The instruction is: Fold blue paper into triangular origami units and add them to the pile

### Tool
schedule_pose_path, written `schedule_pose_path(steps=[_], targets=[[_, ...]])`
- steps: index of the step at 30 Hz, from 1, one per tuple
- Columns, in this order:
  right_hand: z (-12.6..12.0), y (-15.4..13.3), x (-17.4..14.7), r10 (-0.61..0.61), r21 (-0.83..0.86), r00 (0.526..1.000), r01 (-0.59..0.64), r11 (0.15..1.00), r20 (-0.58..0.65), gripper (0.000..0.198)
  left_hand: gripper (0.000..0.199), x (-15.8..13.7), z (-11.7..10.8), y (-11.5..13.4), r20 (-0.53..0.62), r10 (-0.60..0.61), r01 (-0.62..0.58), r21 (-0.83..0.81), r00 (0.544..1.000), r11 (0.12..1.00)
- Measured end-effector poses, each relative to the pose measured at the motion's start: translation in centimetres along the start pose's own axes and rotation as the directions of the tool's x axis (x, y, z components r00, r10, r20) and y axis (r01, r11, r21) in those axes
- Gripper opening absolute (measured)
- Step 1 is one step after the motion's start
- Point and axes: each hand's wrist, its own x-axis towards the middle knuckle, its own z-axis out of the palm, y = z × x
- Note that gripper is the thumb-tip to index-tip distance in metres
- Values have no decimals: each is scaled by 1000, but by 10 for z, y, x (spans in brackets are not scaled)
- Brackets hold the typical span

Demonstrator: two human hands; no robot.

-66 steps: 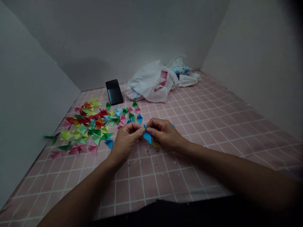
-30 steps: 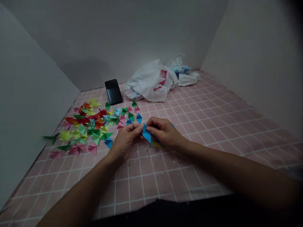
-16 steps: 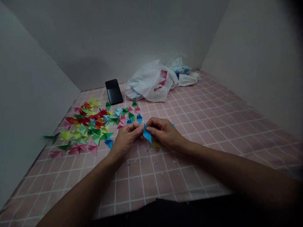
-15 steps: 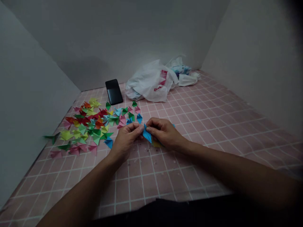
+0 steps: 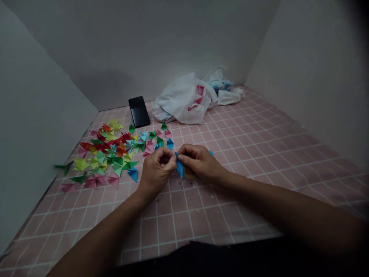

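Observation:
Between my two hands is a small folded blue paper (image 5: pixel 179 167), a narrow pointed shape with its tip hanging down. My left hand (image 5: pixel 158 169) pinches its upper left edge between thumb and curled fingers. From the other side, my right hand (image 5: pixel 203 163) grips the same paper near its top with thumb and forefinger. Under my right hand a yellowish paper (image 5: pixel 190 175) shows in part, the rest covered by the hand. Many folded paper cranes (image 5: pixel 115 161) in green, pink, yellow, red and blue lie spread to the left of my left hand.
A black phone (image 5: pixel 139 111) leans at the back of the pink checked tablecloth (image 5: pixel 248 142). Right of it lies a crumpled white plastic bag (image 5: pixel 184 100) with red print. Further right is a smaller bluish bundle (image 5: pixel 220 85). Grey walls enclose the surface on three sides.
The blue paper has turned and now looks narrower. My left hand has rolled, its fingers curling more beside the paper, while my right hand stays nearly in place.

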Motion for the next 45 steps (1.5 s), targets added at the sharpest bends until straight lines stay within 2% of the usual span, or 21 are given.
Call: schedule_pose_path(steps=[5, 11, 17, 21, 24, 41, 45], targets=[[1, 0, 0, 6, 27, 1000, -5, 1000, -15, 14, 8, 0, -1, -1, 7, 49, -49, 38, 999, 998], [0, -1, 1, -1, 37, 999, 2, 999, -36, 13, 14, 1, 0, -5, 41, -1, 8, -148, 999, 989], [-1, -2, 2, -21, -16, 998, 21, 1000, -54, 13, 17, -1, 0, -4, 109, 59, -48, -102, 992, 994], [0, -3, 1, 6, -12, 998, -7, 1000, -69, 10, 19, 0, 1, -4, 109, 3, 22, -220, 994, 975], [0, -5, 0, 75, 42, 997, -74, 996, -21, 12, 22, 1, 1, -4, 105, -33, 62, -280, 994, 958], [0, -6, 1, 140, 115, 990, -143, 983, 33, 13, 21, 1, 0, -2, 109, 14, 5, -171, 994, 985], [1, -5, 2, 129, 82, 992, -129, 988, 1, 9, 22, 1, -1, -1, 94, -21, 41, -220, 995, 975]])
